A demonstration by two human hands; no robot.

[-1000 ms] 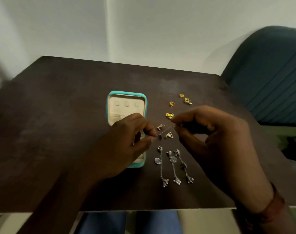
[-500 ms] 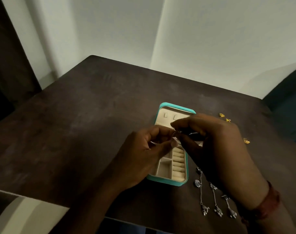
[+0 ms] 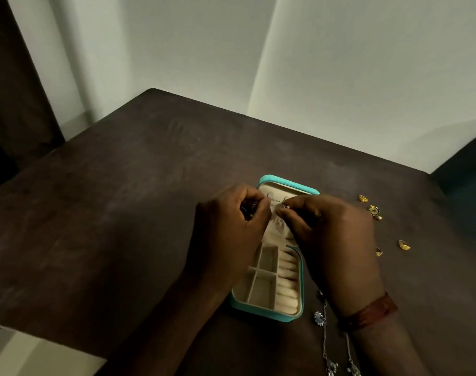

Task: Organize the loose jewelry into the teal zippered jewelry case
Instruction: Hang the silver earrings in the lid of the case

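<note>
The teal jewelry case (image 3: 302, 283) lies open on the dark table (image 3: 122, 226), cream compartments and ring rolls showing in its near half. Both hands hover over its far half. My left hand (image 3: 228, 229) pinches one end of a thin silver chain (image 3: 276, 201), with a dark bunch of it in the curled fingers. My right hand (image 3: 331, 240) pinches the chain's other end, and the chain stretches between them just above the lid's hooks. Silver drop pieces (image 3: 323, 335) lie right of the case, partly hidden by my right wrist.
Several small gold rings and earrings (image 3: 373, 210) lie scattered on the table right of the case, one gold ring (image 3: 404, 244) farther out. A dark teal chair (image 3: 472, 191) stands at the right edge. A wall lies behind the table's far edge.
Both hands carried the chain from above the loose pieces to over the case's far half. The head camera swung left, so the case and jewelry now sit lower right in view.
</note>
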